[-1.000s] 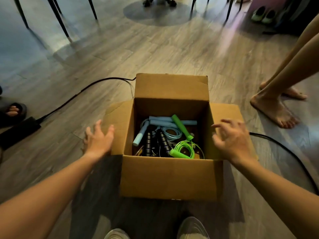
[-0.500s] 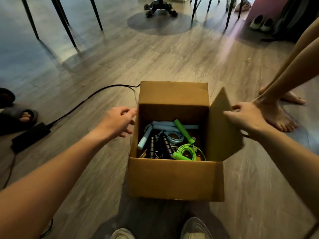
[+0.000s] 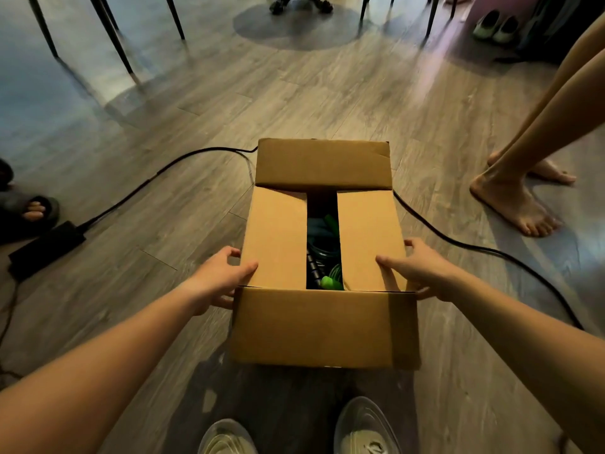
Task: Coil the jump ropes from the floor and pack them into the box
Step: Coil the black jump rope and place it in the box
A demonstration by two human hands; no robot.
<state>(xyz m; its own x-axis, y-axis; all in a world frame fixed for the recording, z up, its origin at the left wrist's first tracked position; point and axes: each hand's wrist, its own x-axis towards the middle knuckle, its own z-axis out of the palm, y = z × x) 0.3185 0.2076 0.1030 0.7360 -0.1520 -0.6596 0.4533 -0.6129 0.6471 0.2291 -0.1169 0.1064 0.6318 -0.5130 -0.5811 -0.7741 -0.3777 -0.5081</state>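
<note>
The cardboard box [image 3: 324, 326] stands on the wood floor in front of my shoes. Its left flap [image 3: 278, 237] and right flap [image 3: 366, 231] lie folded over the top, with a narrow gap between them. Through the gap I see the coiled jump ropes [image 3: 322, 244]: pale blue, black, and a bright green handle [image 3: 329, 283]. My left hand [image 3: 216, 280] grips the left flap's outer edge, thumb on top. My right hand [image 3: 422, 267] grips the right flap's edge the same way. The far flap [image 3: 322, 163] stands up, and the near flap hangs down the front.
A black cable [image 3: 147, 181] runs from behind the box to a power adapter [image 3: 45, 249] at the left; another stretch curves off to the right. A person's bare feet [image 3: 514, 204] stand at the right, a slippered foot [image 3: 31, 209] at the left. Chair legs rise at the back.
Both side flaps, flat on the floor a second ago, have been lifted and folded down over the opening. My hands moved inward with them, and most of the ropes are now covered.
</note>
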